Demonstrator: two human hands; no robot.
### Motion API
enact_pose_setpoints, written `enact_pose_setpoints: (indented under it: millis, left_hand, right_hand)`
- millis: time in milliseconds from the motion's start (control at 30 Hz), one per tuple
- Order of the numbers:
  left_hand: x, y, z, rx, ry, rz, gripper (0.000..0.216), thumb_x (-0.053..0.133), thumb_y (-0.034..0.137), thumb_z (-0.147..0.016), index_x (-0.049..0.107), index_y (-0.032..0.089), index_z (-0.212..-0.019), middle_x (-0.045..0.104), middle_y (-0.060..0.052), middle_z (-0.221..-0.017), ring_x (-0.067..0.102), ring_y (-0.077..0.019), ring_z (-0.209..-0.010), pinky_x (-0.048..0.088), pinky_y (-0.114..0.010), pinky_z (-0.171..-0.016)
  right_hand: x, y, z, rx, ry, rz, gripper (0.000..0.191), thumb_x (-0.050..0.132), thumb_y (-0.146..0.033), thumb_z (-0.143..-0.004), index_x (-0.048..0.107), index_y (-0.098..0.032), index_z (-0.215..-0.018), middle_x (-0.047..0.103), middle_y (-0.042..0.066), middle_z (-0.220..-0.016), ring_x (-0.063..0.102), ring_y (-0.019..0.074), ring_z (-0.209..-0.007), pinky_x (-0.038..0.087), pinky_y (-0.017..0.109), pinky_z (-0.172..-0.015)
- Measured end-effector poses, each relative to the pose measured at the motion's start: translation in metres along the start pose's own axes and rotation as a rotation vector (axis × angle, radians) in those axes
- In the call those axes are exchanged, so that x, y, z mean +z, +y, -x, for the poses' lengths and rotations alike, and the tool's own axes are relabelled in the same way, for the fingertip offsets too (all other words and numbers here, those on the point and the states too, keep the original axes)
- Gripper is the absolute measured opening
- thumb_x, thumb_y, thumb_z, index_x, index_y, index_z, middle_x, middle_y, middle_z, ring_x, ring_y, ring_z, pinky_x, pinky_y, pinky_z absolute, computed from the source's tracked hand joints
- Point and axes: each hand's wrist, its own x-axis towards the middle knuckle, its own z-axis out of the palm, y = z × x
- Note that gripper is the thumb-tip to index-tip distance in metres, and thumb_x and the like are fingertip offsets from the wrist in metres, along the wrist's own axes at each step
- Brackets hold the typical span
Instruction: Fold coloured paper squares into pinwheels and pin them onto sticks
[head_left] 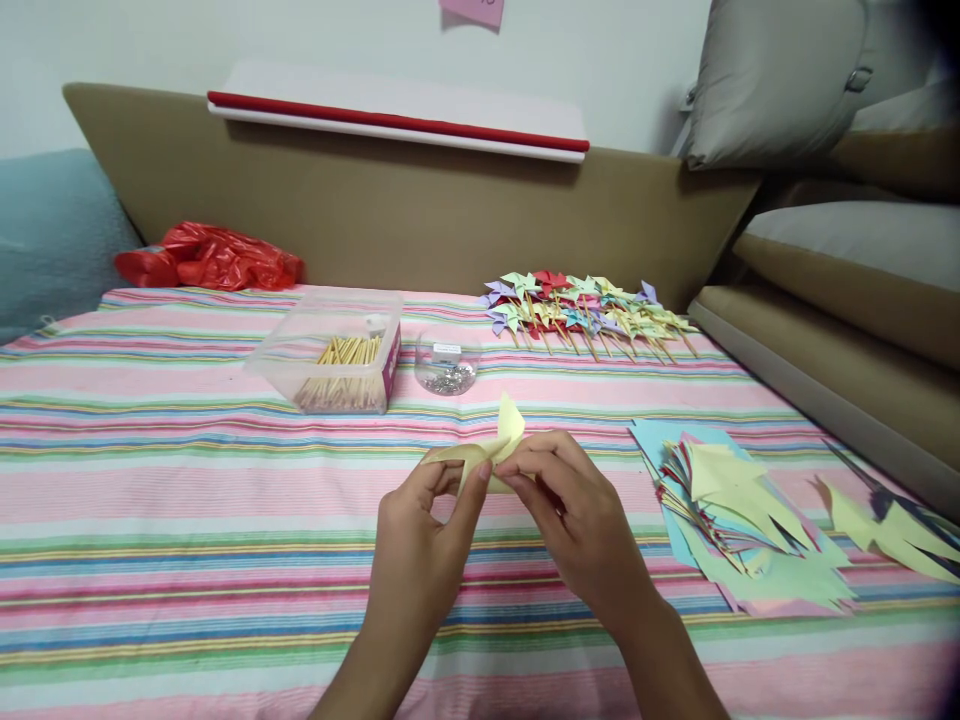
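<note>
A pale yellow cut paper square (491, 445) is held above the striped cloth between both hands, one flap sticking up. My left hand (420, 545) pinches its left side with thumb and forefinger. My right hand (574, 510) has its fingers closed on the paper's middle and right side. A clear plastic box of wooden sticks (334, 350) stands beyond the hands to the left. A small clear container of pins (446, 368) stands beside it.
A pile of finished paper pinwheels on sticks (589, 310) lies at the back right. A stack of cut coloured paper squares (739, 525) lies at right, with scissors and yellow scraps (892, 510) beyond. A red plastic bag (210, 258) sits at back left.
</note>
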Motion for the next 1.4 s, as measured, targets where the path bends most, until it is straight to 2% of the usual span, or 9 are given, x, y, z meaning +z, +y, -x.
enact_pose_setpoints:
  millis: [100,333,567,733,833,967,1067,1200,1400]
  left_hand:
    - [-0.0004,0.0012,0.0002,0.024,-0.029,-0.015,0.017,0.061,0.035,-0.095,0.072,0.022,-0.099,0.074,-0.002,-0.097,0.069,-0.0182,-0.09,0.051,-0.027,-0.08]
    - [-0.0016,0.0015,0.0,0.135,-0.046,-0.112,0.013,0.059,0.028,-0.096,0.07,0.024,-0.1,0.074,0.002,-0.093,0.07,-0.0149,-0.087,0.051,-0.024,-0.079]
    - [-0.0033,0.0017,-0.0007,0.259,-0.05,-0.159,0.009,0.06,0.022,-0.096,0.067,0.025,-0.1,0.075,0.005,-0.09,0.071,-0.011,-0.082,0.051,-0.02,-0.073]
    - [-0.0033,0.0007,-0.0003,0.253,-0.064,-0.17,0.009,0.059,0.022,-0.096,0.067,0.025,-0.099,0.075,0.005,-0.091,0.071,-0.0111,-0.083,0.05,-0.02,-0.073]
    - [-0.0029,0.0003,-0.0001,0.242,-0.066,-0.165,0.008,0.059,0.023,-0.096,0.067,0.025,-0.099,0.075,0.004,-0.091,0.072,-0.0119,-0.084,0.051,-0.02,-0.073]
    - [-0.0025,0.0008,-0.0001,0.2,-0.067,-0.141,0.008,0.059,0.026,-0.096,0.067,0.025,-0.097,0.075,0.004,-0.09,0.071,-0.013,-0.083,0.051,-0.02,-0.069]
    - [-0.0029,0.0016,0.0001,0.159,-0.08,-0.107,0.009,0.059,0.028,-0.096,0.068,0.026,-0.096,0.075,0.004,-0.089,0.071,-0.0134,-0.083,0.052,-0.021,-0.07]
    - [-0.0039,0.0021,0.0004,0.115,-0.101,-0.068,0.01,0.06,0.03,-0.096,0.069,0.027,-0.098,0.075,0.004,-0.09,0.071,-0.0136,-0.085,0.053,-0.022,-0.074]
    - [-0.0041,0.0014,-0.0001,0.069,-0.116,-0.022,0.011,0.061,0.033,-0.095,0.069,0.027,-0.097,0.073,0.003,-0.089,0.071,-0.0146,-0.087,0.053,-0.022,-0.074]
  right_hand:
    - [-0.0017,0.0008,0.0006,0.021,-0.018,-0.001,0.018,0.05,-0.015,-0.1,0.067,-0.024,-0.101,0.059,0.003,-0.098,0.061,0.0161,-0.095,0.048,0.029,-0.082]
    - [-0.0043,-0.0001,0.0007,0.109,-0.041,-0.033,0.016,0.052,-0.019,-0.1,0.068,-0.023,-0.097,0.055,0.002,-0.093,0.057,0.013,-0.082,0.044,0.026,-0.07]
    - [-0.0083,-0.0003,0.0004,0.298,-0.084,-0.145,0.013,0.059,-0.03,-0.097,0.068,-0.026,-0.089,0.052,-0.001,-0.088,0.045,0.0115,-0.064,0.036,0.027,-0.056]
    - [-0.0082,0.0014,-0.0002,0.384,-0.065,-0.146,0.009,0.064,-0.032,-0.093,0.07,-0.027,-0.088,0.047,-0.002,-0.082,0.039,0.0113,-0.06,0.035,0.028,-0.056]
    - [-0.0076,0.0012,-0.001,0.383,-0.043,-0.143,0.009,0.065,-0.033,-0.092,0.071,-0.028,-0.089,0.047,-0.002,-0.086,0.04,0.0122,-0.063,0.036,0.028,-0.058]
    - [-0.0082,0.001,-0.0014,0.354,-0.033,-0.139,0.007,0.066,-0.031,-0.092,0.071,-0.029,-0.089,0.057,0.001,-0.103,0.05,0.0154,-0.083,0.04,0.029,-0.077]
    - [-0.009,0.0011,-0.0015,0.356,-0.057,-0.192,0.006,0.066,-0.031,-0.092,0.069,-0.028,-0.088,0.064,-0.001,-0.101,0.055,0.0176,-0.096,0.039,0.03,-0.087]
    - [-0.0092,0.0,-0.0017,0.397,-0.091,-0.272,0.007,0.064,-0.031,-0.093,0.067,-0.028,-0.089,0.067,-0.003,-0.093,0.058,0.0174,-0.093,0.038,0.032,-0.087]
    - [-0.006,0.0007,0.0004,0.482,-0.072,-0.389,0.008,0.066,-0.035,-0.092,0.067,-0.027,-0.09,0.065,-0.002,-0.091,0.057,0.0176,-0.089,0.038,0.034,-0.086]
